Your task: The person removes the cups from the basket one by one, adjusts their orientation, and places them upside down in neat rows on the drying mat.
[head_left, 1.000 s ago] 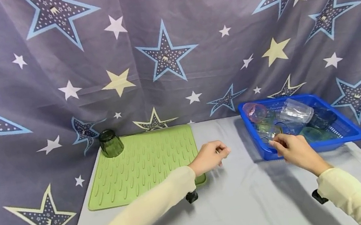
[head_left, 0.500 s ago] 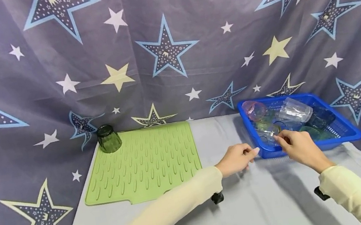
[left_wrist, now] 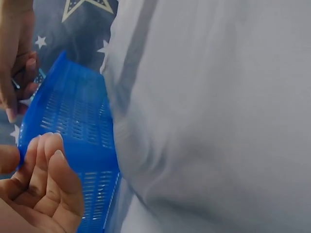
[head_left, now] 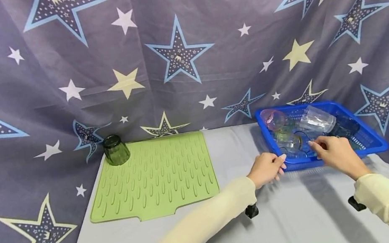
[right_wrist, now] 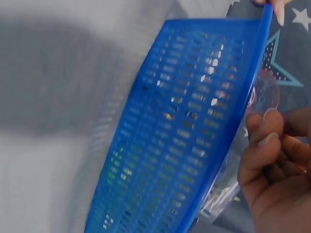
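Observation:
My left hand (head_left: 267,168) pinches the front-left rim of a blue plastic basket (head_left: 352,153), thumb and fingers on either side of it in the left wrist view. My right hand (head_left: 339,154) hangs over the front rim with loosely curled fingers; nothing shows between them in the right wrist view. Inside the basket lie several cups: a pink one (head_left: 273,120), a clear ribbed one (head_left: 317,119), a dark one (head_left: 344,126) and a clear glass (head_left: 290,143) near the left end. The right hand partly covers the contents at the front.
A green drying mat (head_left: 160,173) lies on the left of the white-covered table (head_left: 213,237). On its far-left corner a dark green glass (head_left: 116,150) stands upside down. A star-patterned curtain (head_left: 175,99) hangs behind the table.
My left hand has moved right from beside the mat to the basket's rim and taken hold of it. My right hand has shifted slightly right along the basket's front.

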{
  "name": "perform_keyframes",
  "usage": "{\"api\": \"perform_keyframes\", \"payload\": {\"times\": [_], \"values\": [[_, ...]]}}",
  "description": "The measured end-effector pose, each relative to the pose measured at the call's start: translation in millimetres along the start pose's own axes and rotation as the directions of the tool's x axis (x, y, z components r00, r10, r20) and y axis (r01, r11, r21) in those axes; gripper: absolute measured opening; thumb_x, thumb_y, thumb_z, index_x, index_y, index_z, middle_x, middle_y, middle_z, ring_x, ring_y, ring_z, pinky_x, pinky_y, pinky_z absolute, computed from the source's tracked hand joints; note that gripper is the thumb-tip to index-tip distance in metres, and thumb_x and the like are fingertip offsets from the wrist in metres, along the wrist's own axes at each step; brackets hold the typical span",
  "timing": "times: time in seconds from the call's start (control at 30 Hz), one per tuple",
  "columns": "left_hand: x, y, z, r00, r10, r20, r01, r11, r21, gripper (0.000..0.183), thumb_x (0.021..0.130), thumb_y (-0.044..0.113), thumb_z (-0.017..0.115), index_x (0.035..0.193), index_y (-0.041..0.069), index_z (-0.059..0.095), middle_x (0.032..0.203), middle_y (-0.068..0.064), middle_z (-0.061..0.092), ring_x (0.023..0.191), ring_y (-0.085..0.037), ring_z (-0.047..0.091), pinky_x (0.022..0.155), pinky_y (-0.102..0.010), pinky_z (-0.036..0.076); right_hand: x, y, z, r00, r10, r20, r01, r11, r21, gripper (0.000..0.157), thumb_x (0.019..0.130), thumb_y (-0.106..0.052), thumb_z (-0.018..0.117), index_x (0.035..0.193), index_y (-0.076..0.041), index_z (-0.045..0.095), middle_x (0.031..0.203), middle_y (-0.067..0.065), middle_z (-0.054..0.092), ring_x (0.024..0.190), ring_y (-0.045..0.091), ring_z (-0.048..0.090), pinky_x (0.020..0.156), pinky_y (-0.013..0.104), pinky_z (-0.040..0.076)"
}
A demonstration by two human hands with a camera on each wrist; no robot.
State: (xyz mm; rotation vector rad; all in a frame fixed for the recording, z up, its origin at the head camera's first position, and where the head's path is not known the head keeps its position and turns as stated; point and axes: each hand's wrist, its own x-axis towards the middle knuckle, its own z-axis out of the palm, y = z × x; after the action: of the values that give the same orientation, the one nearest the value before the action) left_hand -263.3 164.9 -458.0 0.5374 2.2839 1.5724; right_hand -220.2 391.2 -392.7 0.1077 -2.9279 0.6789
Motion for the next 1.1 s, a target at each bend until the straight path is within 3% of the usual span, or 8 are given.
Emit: {"api": "perform_keyframes", "payload": {"times": [0.2,0.37,0.6,0.77,0.97,1.1], "values": [[1.2,7.9,2.7,0.995,-0.096,-0.016,0.093,0.985,-0.146,0.035,0.104,0.029,0.064,0.082,0.004,0.074,0.077,-0.015,0.073,0.050,-0.015,0.059,0.049,-0.035,0.055,5.0,18.0,-10.3,1.000,0.023,0.020,-0.023,1.000,0.004,0.047,0.109,-0.041,0.049,0.101,0.000,0.071,0.071,0.002,0.066,0.060,0.016,0.066,0.052,0.034,0.054],[0.7,14.7,5.1,0.987,-0.157,-0.029,0.148,0.965,-0.218,0.032,0.102,0.023,0.068,0.078,0.003,0.073,0.071,-0.013,0.071,0.049,-0.011,0.057,0.060,-0.042,0.060,10.1,38.1,-23.3,0.998,0.031,0.047,-0.029,0.999,-0.042,0.041,0.108,-0.032,0.055,0.101,0.005,0.071,0.069,0.001,0.066,0.057,0.017,0.066,0.052,0.036,0.052],[1.8,13.0,3.7,0.981,-0.181,-0.070,0.161,0.959,-0.234,0.032,0.101,0.021,0.069,0.076,0.001,0.073,0.082,-0.023,0.073,0.048,-0.010,0.057,0.074,-0.051,0.061,21.2,67.3,-36.7,0.993,0.081,0.090,-0.072,0.992,-0.100,0.029,0.104,-0.018,0.060,0.096,0.009,0.068,0.072,0.008,0.069,0.058,0.018,0.067,0.054,0.039,0.055],[2.5,12.3,2.0,0.981,-0.177,-0.074,0.154,0.957,-0.246,0.032,0.102,0.020,0.068,0.076,0.001,0.072,0.082,-0.023,0.073,0.050,-0.010,0.059,0.073,-0.049,0.061,25.8,84.3,-44.9,0.992,0.079,0.101,-0.061,0.984,-0.166,0.026,0.100,-0.016,0.065,0.089,0.007,0.069,0.069,0.007,0.068,0.057,0.018,0.065,0.061,0.049,0.055],[-0.1,11.7,4.3,0.982,-0.178,-0.071,0.156,0.957,-0.244,0.032,0.102,0.020,0.068,0.080,-0.002,0.073,0.080,-0.022,0.073,0.050,-0.011,0.059,0.072,-0.049,0.061,25.3,95.4,-48.5,0.969,0.171,0.178,-0.139,0.974,-0.180,0.040,0.101,-0.029,0.067,0.091,0.009,0.072,0.070,0.005,0.067,0.069,0.027,0.062,0.063,0.047,0.053],[1.1,10.3,7.2,0.983,-0.172,-0.070,0.150,0.957,-0.246,0.032,0.101,0.020,0.069,0.077,-0.001,0.072,0.075,-0.020,0.072,0.049,-0.012,0.059,0.071,-0.050,0.061,27.3,98.4,-46.5,0.962,0.190,0.197,-0.150,0.968,-0.202,0.045,0.100,-0.036,0.068,0.085,0.007,0.073,0.068,0.004,0.063,0.070,0.030,0.057,0.063,0.045,0.049]]}}
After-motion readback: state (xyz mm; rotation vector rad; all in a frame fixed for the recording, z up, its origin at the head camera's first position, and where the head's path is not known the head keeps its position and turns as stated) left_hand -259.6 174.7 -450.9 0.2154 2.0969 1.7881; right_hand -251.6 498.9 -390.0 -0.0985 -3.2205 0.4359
